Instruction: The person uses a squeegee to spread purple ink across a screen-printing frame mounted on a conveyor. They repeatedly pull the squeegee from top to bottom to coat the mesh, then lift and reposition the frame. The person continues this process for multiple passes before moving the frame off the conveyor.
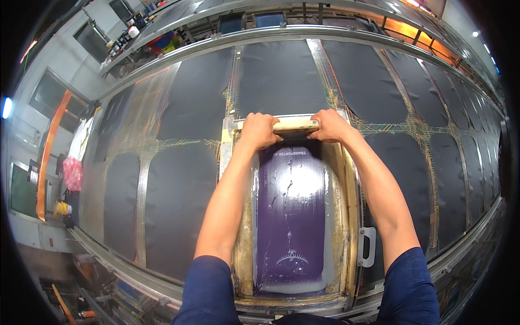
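A screen-printing frame (352, 216) lies lengthwise before me on a long table. Its mesh (290, 233) has a shiny purple printing area with pale lettering and a small arched emblem, and wet-looking streaks run down its middle. At the far end of the frame, a squeegee (295, 126) with a pale yellowish handle lies crosswise. My left hand (260, 131) is closed round the handle's left end, thumb toward the middle. My right hand (331, 125) grips the right end the same way. The squeegee's lower edge is mostly in shadow.
Several dark fabric panels (276, 76) cover the table in rows, divided by strips marked with coloured lines. A metal handle (367, 247) sticks out at the frame's right. Metal rails (124, 276) edge the table; an orange bar (53, 154) stands at the left.
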{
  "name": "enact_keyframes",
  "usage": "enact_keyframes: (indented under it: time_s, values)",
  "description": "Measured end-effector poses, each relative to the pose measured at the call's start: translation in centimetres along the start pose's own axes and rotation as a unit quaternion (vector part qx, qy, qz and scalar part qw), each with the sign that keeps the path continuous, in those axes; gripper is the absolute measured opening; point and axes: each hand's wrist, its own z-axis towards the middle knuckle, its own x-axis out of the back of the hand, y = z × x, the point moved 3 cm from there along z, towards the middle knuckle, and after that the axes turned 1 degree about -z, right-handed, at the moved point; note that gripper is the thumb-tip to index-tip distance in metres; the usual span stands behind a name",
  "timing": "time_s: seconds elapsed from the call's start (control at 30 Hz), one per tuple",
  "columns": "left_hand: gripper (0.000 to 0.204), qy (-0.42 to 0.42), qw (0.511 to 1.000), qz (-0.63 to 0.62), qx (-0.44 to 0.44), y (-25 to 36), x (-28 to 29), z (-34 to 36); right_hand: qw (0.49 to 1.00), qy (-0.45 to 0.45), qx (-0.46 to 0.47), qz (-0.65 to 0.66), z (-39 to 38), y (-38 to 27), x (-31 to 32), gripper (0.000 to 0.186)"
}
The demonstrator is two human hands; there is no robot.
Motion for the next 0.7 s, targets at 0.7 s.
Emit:
enact_keyframes:
  time_s: [0.7]
  values:
    - [0.029,0.067,0.994,-0.077,-0.042,17.5,-2.1,-41.0,0.991,-0.064,0.107,0.040,-39.3,-15.2,-10.5,0.059]
